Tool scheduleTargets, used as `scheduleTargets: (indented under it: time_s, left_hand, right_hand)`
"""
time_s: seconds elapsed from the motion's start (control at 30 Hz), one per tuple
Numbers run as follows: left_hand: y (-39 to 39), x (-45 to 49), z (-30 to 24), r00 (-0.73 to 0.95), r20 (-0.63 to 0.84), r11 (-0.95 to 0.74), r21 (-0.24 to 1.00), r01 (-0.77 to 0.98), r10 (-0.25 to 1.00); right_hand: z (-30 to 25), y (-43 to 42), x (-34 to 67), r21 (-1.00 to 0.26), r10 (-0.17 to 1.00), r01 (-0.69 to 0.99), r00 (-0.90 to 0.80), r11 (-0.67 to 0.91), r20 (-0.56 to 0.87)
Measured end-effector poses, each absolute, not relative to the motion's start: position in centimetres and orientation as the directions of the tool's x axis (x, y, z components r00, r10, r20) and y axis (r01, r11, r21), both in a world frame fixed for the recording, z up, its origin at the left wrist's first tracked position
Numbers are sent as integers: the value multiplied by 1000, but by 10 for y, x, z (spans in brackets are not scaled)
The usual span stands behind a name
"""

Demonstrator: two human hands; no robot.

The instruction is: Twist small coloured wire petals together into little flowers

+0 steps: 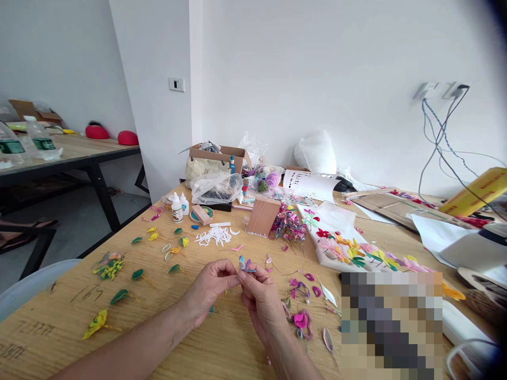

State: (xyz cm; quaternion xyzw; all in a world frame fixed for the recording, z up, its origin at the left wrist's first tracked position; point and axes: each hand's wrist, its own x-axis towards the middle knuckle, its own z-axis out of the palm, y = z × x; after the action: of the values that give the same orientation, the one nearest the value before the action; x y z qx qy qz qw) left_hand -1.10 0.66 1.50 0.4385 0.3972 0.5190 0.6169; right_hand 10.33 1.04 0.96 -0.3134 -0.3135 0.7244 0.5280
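My right hand (259,290) pinches a small blue and purple thread-wrapped flower piece (246,265) between thumb and fingers, its petals pointing up. Pressed close beside it, my left hand (216,282) is closed, thumb against forefinger; what lies between those fingertips is too small to make out. Below my hands a small teal piece (212,310) rests on the wooden table (166,348). Magenta petals (300,319) and loops of yarn lie right of my right hand. Green leaves (119,296) and a yellow flower (95,324) on wire stems are spread out to the left.
White cut strips (216,236), a glue bottle (177,208) and a pinkish-brown block (262,216) stand farther back. Behind them are a cardboard box (222,153) and plastic bags. Finished-looking flowers (344,248) lie on white wrapping at right, near a pixelated patch. Cables hang from wall sockets (430,91).
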Motion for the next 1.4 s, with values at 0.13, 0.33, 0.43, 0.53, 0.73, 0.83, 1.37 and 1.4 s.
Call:
scheduleTargets:
  time_s: [0.13, 0.33, 0.43, 0.53, 0.73, 0.83, 1.37, 1.4]
  left_hand:
    - [9, -13, 22, 218, -15, 59, 978, -198, 976]
    - [8, -20, 30, 338, -32, 83, 987, -136, 940]
    - [9, -23, 30, 321, -52, 95, 988, -120, 946]
    - [9, -23, 29, 282, -70, 107, 987, -117, 957]
    - [9, -22, 23, 253, -94, 166, 946, -279, 963]
    - [9, -22, 19, 266, -110, 202, 914, -351, 958]
    - [5, -14, 13, 225, -103, 185, 904, -386, 969]
    - [5, -14, 14, 207, -98, 170, 916, -365, 973]
  right_hand:
    - [9, 14, 107, -792, 967, -567, -230, -227, -112]
    - [7, 18, 112, -834, 970, -515, -227, -198, -90]
    - [7, 18, 112, -834, 959, -511, -273, -208, -72]
    - [8, 16, 113, -813, 935, -523, -348, -257, -71]
    - [10, 12, 112, -731, 905, -594, -420, -336, -74]
    - [11, 11, 111, -703, 904, -621, -422, -347, -73]
    - [12, 8, 104, -790, 939, -545, -325, -281, -110]
    - [12, 9, 104, -796, 944, -540, -310, -273, -113]
